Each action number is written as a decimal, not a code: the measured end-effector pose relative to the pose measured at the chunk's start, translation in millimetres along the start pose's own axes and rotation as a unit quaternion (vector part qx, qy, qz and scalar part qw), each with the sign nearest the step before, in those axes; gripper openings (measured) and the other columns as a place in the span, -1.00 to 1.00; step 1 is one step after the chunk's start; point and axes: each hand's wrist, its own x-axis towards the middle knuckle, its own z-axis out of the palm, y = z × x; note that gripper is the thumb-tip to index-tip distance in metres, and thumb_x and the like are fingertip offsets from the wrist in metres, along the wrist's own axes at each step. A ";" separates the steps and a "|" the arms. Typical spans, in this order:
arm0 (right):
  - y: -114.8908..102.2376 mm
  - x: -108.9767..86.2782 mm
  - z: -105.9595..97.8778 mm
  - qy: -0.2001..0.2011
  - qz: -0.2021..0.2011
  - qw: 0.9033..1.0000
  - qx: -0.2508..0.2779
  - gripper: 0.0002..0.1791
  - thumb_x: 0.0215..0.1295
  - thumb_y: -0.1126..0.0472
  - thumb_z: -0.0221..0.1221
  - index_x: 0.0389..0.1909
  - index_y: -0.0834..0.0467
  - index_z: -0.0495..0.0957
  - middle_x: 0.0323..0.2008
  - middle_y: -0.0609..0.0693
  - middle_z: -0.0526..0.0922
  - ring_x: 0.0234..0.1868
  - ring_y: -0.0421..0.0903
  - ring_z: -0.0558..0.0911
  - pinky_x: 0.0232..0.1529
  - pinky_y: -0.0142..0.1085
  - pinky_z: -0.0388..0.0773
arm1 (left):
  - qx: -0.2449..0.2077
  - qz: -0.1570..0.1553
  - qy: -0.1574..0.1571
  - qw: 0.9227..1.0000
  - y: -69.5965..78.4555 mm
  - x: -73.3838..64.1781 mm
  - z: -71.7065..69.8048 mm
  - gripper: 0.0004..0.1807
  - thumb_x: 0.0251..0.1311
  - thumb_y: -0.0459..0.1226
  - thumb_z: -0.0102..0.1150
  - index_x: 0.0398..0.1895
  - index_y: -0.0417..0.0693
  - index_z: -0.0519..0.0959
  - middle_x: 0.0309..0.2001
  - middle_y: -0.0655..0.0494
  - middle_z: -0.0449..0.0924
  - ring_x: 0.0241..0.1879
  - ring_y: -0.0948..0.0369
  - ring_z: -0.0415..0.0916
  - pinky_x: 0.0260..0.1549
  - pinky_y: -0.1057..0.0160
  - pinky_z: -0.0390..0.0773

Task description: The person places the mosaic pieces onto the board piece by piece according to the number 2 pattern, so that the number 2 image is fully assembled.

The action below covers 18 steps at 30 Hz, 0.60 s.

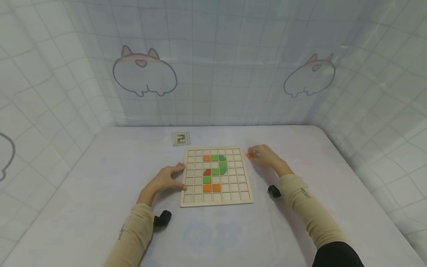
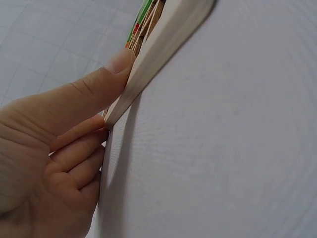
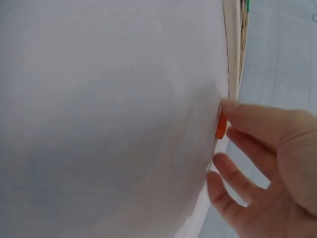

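Observation:
A wooden grid board (image 1: 234, 188) lies flat on the table, with raised lines forming square cells. Several coloured tiles sit in it: orange squares (image 1: 207, 188), green squares (image 1: 215, 171), dark green rounded pieces (image 1: 222, 158) and a red rounded piece (image 1: 207, 172). At the board's left side my left hand (image 1: 164, 178) touches the edge, thumb and fingers spread apart along it. Just past the board's right edge, my right hand (image 1: 263, 155) pinches an orange tile (image 3: 221, 126) low over the table, thumb against it; the fingers behind are partly hidden.
Behind the board's upper left corner lies a small card (image 1: 181, 138) printed with a coloured grid pattern. Black devices (image 1: 162, 218) are strapped at both wrists. A white cloth covers the table (image 1: 213, 237), and checked curtains (image 1: 213, 74) hang behind and at both sides.

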 end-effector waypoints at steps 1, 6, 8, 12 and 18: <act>0.2 0.2 0.3 -0.003 0.000 1.000 0.013 -0.64 0.19 0.37 0.18 0.02 0.40 0.52 0.02 0.29 0.57 0.07 0.24 0.52 0.11 0.02 0.48 | 0.001 0.000 -0.001 1.000 -0.3 0.2 0.1 0.00 -0.24 -0.22 0.53 0.31 -0.40 0.22 0.37 -0.30 0.03 0.40 -0.14 -0.05 0.38 -0.08 -0.05; 0.6 0.1 -0.3 -0.001 0.008 0.999 0.049 -0.70 0.14 0.37 0.20 -0.08 0.40 0.57 -0.10 0.26 0.62 -0.05 0.17 0.58 0.00 -0.02 0.55 | 0.003 0.000 -0.004 1.000 -0.8 0.4 0.2 0.01 -0.23 -0.19 0.52 0.31 -0.40 0.22 0.38 -0.30 0.03 0.40 -0.14 -0.06 0.37 -0.08 -0.05; -0.5 0.6 -1.5 0.000 0.017 0.998 0.058 -0.73 0.10 0.39 0.21 -0.15 0.39 0.59 -0.17 0.23 0.64 -0.12 0.13 0.59 -0.05 -0.05 0.57 | 0.005 0.000 -0.003 1.000 -0.6 -0.1 -0.4 0.00 -0.23 -0.19 0.52 0.31 -0.39 0.22 0.38 -0.30 0.03 0.40 -0.14 -0.06 0.37 -0.08 -0.05; -4.2 -0.2 -4.1 -0.005 0.046 0.996 0.080 -0.70 0.02 0.38 0.24 -0.18 0.40 0.60 -0.24 0.21 0.65 -0.20 0.07 0.60 -0.12 -0.09 0.59 | 0.007 0.000 -0.002 1.000 0.0 -0.4 -1.3 0.01 -0.22 -0.19 0.52 0.32 -0.38 0.22 0.38 -0.30 0.02 0.40 -0.14 -0.06 0.37 -0.09 -0.05; -16.0 -5.9 -5.5 0.013 0.031 0.992 0.119 -0.64 0.03 0.33 0.28 -0.12 0.41 0.59 -0.19 0.21 0.66 -0.17 0.07 0.61 -0.14 -0.14 0.61 | 0.008 0.001 -0.003 1.000 -1.1 0.2 -0.8 0.00 -0.22 -0.19 0.52 0.31 -0.38 0.22 0.38 -0.30 0.02 0.40 -0.14 -0.06 0.37 -0.09 -0.05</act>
